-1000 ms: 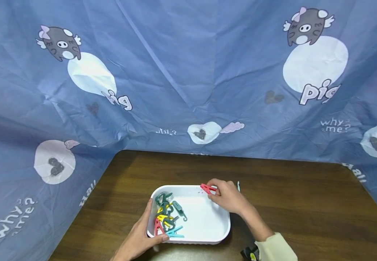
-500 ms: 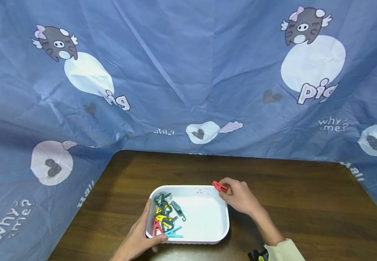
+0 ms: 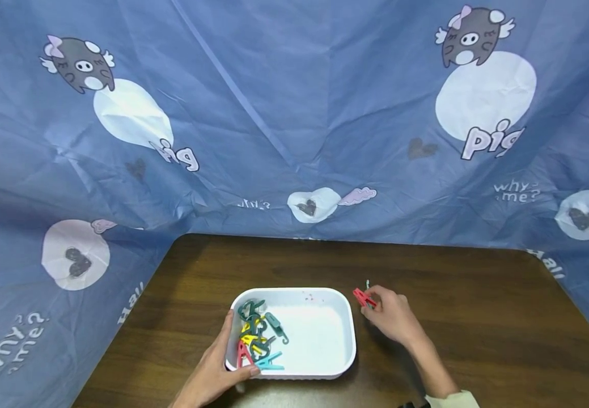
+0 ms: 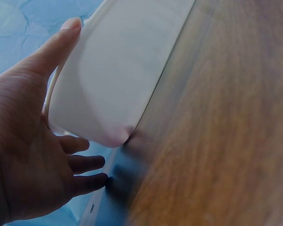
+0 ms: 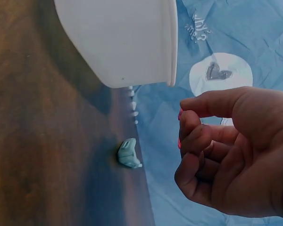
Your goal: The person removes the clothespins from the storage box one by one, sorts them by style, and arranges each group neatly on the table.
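My right hand pinches a red clothespin between thumb and fingers, just right of a white tray. Only slivers of that clothespin show in the right wrist view, behind the fingers. My left hand spans the tray's front left corner, thumb at the front rim and fingers along the left side; in the left wrist view several fingers stretch out below the wall. Along the tray's left end lie dark green clips, a green hooked clip, yellow clips, a red clothespin and a light blue clothespin.
A pale green clip lies on the brown table, mostly hidden behind my right hand in the head view. Small red marks show at the tray's back wall. A blue printed sheet hangs behind the table.
My right hand has moved right with the red clothespin, from over the tray's back right corner to beyond its right rim. The left hand keeps its place at the tray.
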A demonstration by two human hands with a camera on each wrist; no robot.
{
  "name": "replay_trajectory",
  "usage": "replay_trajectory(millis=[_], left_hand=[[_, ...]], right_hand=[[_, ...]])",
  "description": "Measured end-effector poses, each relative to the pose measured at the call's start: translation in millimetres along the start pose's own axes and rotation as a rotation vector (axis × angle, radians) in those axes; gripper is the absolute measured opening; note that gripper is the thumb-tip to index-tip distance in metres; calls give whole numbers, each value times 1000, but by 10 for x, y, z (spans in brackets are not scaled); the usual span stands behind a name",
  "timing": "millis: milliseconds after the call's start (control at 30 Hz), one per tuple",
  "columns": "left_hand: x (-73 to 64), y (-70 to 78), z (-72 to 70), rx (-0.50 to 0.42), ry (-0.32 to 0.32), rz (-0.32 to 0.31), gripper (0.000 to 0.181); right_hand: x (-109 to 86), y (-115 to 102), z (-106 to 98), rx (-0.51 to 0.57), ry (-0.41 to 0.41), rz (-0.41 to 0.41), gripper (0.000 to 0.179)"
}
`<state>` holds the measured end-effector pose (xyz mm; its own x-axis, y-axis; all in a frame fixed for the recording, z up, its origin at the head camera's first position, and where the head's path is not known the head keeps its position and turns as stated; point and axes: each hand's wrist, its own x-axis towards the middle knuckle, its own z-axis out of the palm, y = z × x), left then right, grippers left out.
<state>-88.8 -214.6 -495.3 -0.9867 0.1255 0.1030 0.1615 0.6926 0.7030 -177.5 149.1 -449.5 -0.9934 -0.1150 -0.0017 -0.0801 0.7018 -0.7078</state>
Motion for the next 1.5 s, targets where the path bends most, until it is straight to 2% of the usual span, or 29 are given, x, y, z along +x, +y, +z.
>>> replay_trajectory(millis=[167, 467, 833, 1167, 1500], left_hand=[[0, -7, -1, 1, -2, -2, 124], [18, 12, -1, -11, -10, -6, 123], [28, 10, -2, -9, -31, -21, 124], [20, 12, -5, -7, -28, -31, 123], [17, 4, -5, -7, -21, -34, 123]], right_hand=[[-28, 36, 25, -15, 6, 58, 30], [-54, 67, 72, -25, 26, 79, 27], [-119, 119, 154, -28, 6, 157, 28], [-148, 183, 202, -53, 45, 157, 26], [-168, 207, 259, -50, 42, 173, 24]])
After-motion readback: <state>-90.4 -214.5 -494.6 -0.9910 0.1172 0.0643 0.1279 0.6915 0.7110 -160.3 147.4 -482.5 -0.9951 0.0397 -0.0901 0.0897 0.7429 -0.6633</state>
